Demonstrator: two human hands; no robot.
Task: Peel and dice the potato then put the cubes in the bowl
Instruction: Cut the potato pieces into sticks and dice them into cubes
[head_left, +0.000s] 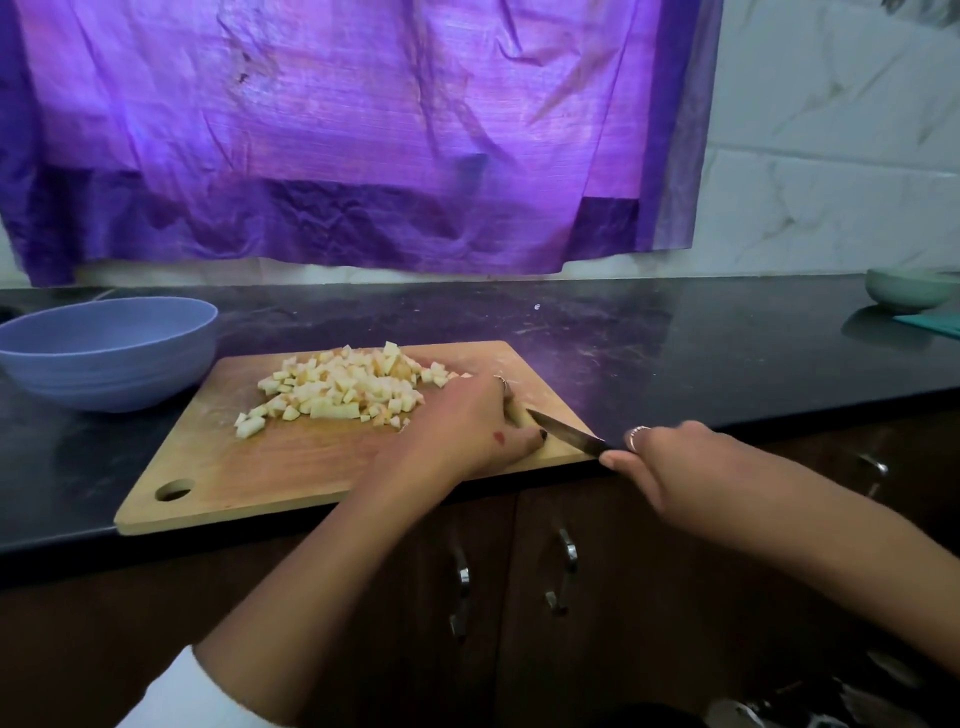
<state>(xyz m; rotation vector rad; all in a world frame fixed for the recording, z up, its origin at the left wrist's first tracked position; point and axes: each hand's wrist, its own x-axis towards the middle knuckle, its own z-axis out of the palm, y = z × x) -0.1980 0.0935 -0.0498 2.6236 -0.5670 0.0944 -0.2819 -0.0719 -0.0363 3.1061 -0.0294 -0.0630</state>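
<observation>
Sitting beyond the left hand's fingertips, the blue bowl shows no cubes inside from here. Pale diced potato is heaped on the wooden board, just beside those curled fingers, which pin a last uncut piece. Fingers of the right hand wrap the knife, blade touching that piece.
</observation>
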